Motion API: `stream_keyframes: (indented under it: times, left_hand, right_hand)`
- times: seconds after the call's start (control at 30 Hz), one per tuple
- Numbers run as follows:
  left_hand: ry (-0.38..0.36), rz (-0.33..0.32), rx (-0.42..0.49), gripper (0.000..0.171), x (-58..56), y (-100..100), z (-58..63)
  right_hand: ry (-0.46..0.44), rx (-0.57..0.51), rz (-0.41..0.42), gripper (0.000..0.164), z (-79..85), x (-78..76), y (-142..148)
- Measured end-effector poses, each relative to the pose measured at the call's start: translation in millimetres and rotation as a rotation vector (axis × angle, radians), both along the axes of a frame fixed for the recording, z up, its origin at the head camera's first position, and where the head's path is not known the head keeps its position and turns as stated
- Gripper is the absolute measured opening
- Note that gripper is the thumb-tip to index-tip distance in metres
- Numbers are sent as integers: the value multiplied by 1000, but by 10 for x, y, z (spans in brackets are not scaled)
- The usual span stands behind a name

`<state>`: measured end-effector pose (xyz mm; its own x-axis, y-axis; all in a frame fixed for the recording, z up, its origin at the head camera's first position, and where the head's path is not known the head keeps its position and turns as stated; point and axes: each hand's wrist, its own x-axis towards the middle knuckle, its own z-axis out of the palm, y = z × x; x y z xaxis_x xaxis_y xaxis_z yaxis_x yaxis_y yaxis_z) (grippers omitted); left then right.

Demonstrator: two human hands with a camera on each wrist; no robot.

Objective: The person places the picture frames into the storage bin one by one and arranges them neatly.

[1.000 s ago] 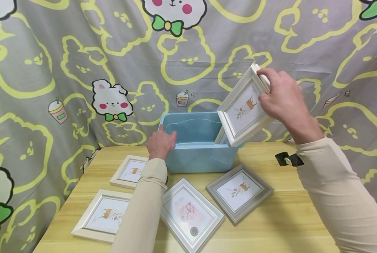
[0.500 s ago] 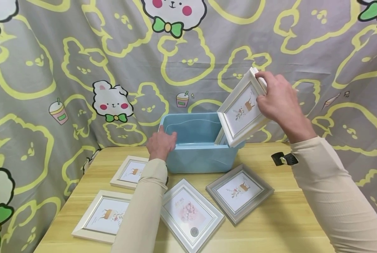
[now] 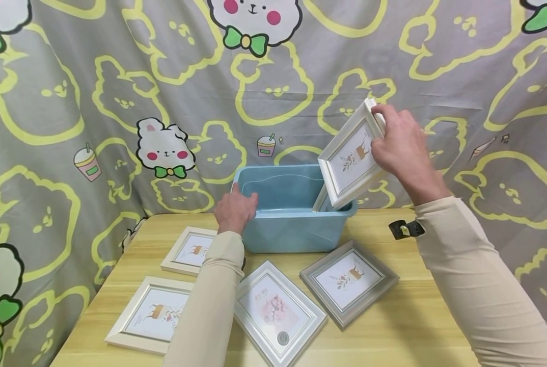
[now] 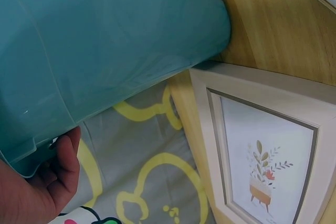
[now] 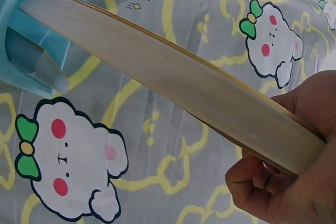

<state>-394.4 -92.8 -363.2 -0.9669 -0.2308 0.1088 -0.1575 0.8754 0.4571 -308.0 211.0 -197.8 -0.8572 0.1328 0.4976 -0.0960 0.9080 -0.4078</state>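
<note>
My right hand [image 3: 402,150] grips a white picture frame [image 3: 351,158] by its upper right edge. That frame is tilted, its lower corner over the right end of a blue plastic bin [image 3: 296,233]. The right wrist view shows the held frame's pale edge [image 5: 173,77] running from the hand toward the bin. Inside the bin's right end, the pale edge of another frame [image 3: 320,198] shows; most of it is hidden. At the bin's left end, my left hand [image 3: 235,210] holds the rim, and the left wrist view shows its fingers [image 4: 67,163] curled round it.
On the wooden table [image 3: 420,316] lie a grey frame [image 3: 349,278], a silver frame with a pink flower print [image 3: 278,311], and two cream frames [image 3: 188,250] at left, partly behind the left sleeve. A patterned curtain [image 3: 273,66] hangs right behind the bin.
My right forearm has shifted slightly left, and the hand with the white picture frame has come down a little. My left hand keeps its place on the bin's rim.
</note>
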Motion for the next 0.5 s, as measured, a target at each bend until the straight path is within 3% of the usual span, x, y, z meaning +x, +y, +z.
stream_keyframes:
  times: [0.5]
  left_hand:
    - [2, 7, 5, 76, 22, -1, 22]
  right_hand:
    - [-31, -1, -17, 69, -127, -69, 0]
